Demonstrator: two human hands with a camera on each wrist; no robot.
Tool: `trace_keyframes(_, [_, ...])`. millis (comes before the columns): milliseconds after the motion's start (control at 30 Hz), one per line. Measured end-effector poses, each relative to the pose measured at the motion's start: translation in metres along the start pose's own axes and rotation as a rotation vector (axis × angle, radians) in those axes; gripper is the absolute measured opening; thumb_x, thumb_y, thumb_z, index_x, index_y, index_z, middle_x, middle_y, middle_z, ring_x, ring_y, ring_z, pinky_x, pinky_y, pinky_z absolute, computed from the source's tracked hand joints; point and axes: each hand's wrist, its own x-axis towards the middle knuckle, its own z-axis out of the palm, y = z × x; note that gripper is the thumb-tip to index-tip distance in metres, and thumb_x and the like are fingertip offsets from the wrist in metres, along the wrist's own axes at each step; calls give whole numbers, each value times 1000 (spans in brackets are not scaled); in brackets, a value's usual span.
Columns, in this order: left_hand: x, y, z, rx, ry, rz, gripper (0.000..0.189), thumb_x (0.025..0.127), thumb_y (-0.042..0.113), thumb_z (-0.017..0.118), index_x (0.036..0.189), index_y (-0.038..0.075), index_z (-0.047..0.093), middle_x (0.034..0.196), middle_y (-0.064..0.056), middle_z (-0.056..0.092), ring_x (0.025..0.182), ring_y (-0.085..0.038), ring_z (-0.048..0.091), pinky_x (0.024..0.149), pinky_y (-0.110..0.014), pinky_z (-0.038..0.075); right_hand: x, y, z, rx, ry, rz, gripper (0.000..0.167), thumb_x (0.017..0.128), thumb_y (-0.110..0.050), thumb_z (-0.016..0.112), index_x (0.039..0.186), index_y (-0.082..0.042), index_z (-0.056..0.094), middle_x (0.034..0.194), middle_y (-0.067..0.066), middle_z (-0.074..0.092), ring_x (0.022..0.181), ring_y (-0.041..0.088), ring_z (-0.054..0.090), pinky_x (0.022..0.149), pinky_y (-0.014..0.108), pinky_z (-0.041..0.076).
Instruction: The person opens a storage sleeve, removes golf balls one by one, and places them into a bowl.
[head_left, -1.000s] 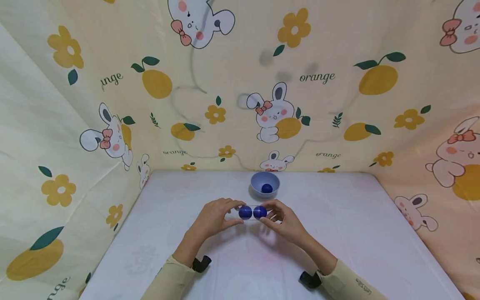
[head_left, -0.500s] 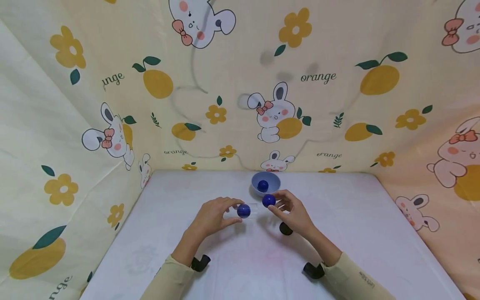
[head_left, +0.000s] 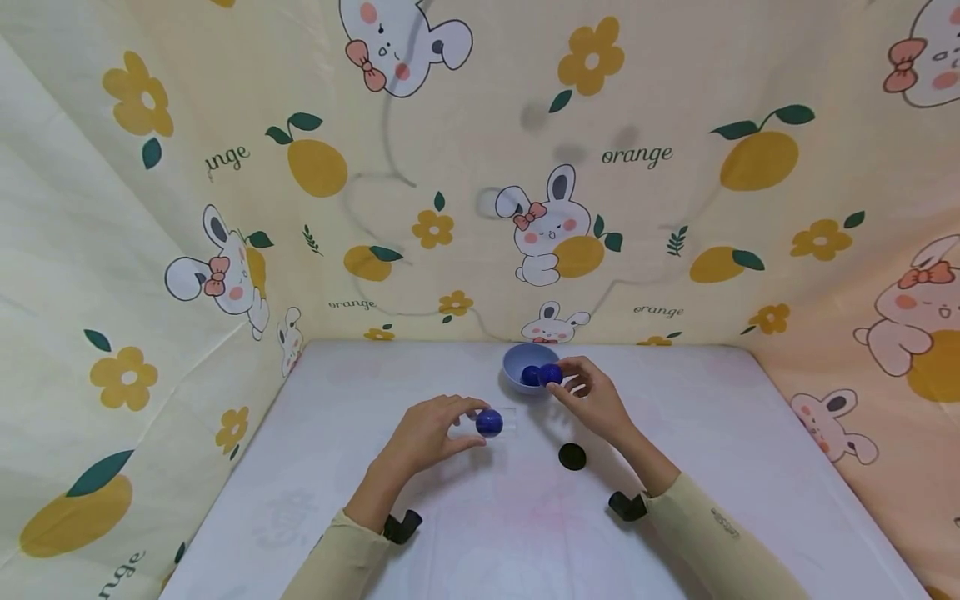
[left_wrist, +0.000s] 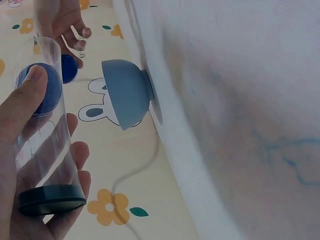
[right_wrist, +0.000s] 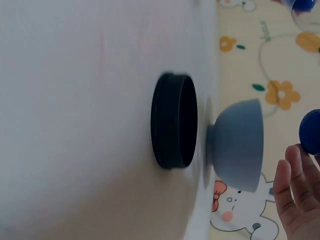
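My left hand grips a clear tube lying sideways, with one blue ball inside it. In the left wrist view the tube's closed end wears a black cap, and the thumb presses the wall over the ball. Between its fingertips my right hand pinches another blue ball, held at the right rim of a light blue bowl. A further blue ball sits in that bowl, partly hidden by the held one.
A round black lid lies on the white table, right of the tube and nearer than the bowl. Behind the bowl rises a patterned cloth wall; similar cloth hangs on both sides.
My right hand has drawn a blue ball from the tube's open end and carried it away to the bowl. The left hand stays nearly still. The bowl's ball has shifted slightly.
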Motion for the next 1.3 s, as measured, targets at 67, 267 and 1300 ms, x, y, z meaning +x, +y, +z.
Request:
trace_keyframes(67, [0,1,0,-4,-11,-9,51,95,48,82,141,30,68,113,9,75,103,-13,70,88,-38,60,5,3,0,-36,-8,21,43,97,-24,83,133,-8,65,121,14,73,93,23,67,82,27,57])
trace_keyframes(267, [0,0,0,-20,-5,1,51,95,47,82,141,29,68,115,3,77,102,-14,70,87,-39,60,17,13,4,-97,-17,48,44,96,-27,85,132,-10,65,121,13,73,91,22,67,80,27,55])
trace_keyframes(1300, [1,-3,0,-50,-24,-25,52,95,44,83,142,29,67,116,2,77,104,-16,71,89,-41,60,38,26,14,-229,-109,118,40,97,-21,82,129,-5,65,118,15,74,86,22,63,74,34,51])
